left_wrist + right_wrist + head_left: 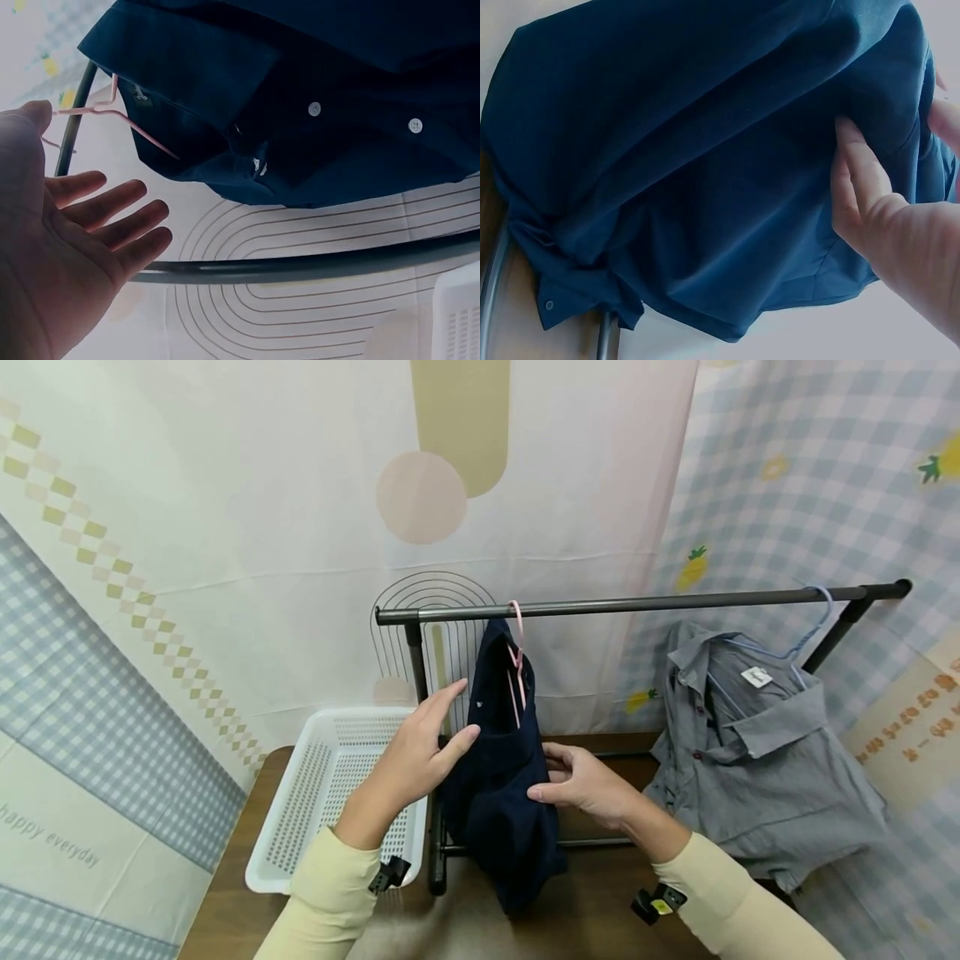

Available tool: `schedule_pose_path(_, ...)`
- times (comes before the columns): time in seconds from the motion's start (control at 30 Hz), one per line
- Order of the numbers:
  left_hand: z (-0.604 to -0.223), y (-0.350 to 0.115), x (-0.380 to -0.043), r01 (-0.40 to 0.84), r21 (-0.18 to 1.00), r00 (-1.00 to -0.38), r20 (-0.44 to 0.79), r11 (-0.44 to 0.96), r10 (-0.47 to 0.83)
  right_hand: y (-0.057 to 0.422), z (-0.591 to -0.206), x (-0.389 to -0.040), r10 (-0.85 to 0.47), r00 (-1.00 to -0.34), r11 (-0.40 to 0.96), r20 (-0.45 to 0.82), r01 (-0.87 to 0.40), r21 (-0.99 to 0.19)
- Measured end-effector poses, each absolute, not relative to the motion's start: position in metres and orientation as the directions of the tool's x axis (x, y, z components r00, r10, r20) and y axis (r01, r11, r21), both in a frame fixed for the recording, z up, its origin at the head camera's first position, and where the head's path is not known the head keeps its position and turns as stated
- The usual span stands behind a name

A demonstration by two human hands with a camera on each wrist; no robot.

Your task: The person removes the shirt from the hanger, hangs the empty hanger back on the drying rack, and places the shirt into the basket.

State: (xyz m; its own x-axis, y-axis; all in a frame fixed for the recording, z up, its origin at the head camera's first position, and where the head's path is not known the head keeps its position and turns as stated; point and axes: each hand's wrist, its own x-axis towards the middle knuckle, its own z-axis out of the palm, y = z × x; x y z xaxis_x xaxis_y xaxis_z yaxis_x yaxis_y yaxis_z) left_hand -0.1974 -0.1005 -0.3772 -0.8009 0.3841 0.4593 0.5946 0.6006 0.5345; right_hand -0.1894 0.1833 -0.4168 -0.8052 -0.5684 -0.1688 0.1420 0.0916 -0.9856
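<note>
A navy blue shirt (501,777) hangs from the rail on a pink hanger (518,652), its collar toward the top. White buttons (315,109) run down its front in the left wrist view. My left hand (420,752) is held up at the shirt's left side, fingers extended and holding nothing. On the opposite side, my right hand (588,783) touches the cloth with its thumb and fingers loosely spread. The right wrist view shows the right fingertips (849,139) against the navy fabric.
A dark metal clothes rack (637,605) stands on the wooden table (600,902). At its right end a grey shirt (757,760) hangs on a blue hanger (813,631). A white perforated basket (288,785) sits left of the rack. Patterned cloth (300,510) covers the wall behind.
</note>
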Motion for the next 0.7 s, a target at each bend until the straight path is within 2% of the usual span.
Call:
schedule_pose_path(0.4, -0.368, -0.089, -0.208, 0.669, 0.526, -0.738, 0.556, 0.525, 0.383, 0.184, -0.418, -0.186, -0.568, -0.82, 0.054, -0.071, 0.049, -0.997)
schedule_pose_path(0.7, -0.356, -0.082, -0.209, 0.684, 0.552, -0.726, 0.574, 0.477, 0.377, 0.189, -0.421, -0.185, -0.57, -0.82, 0.102, -0.056, -0.004, -0.995)
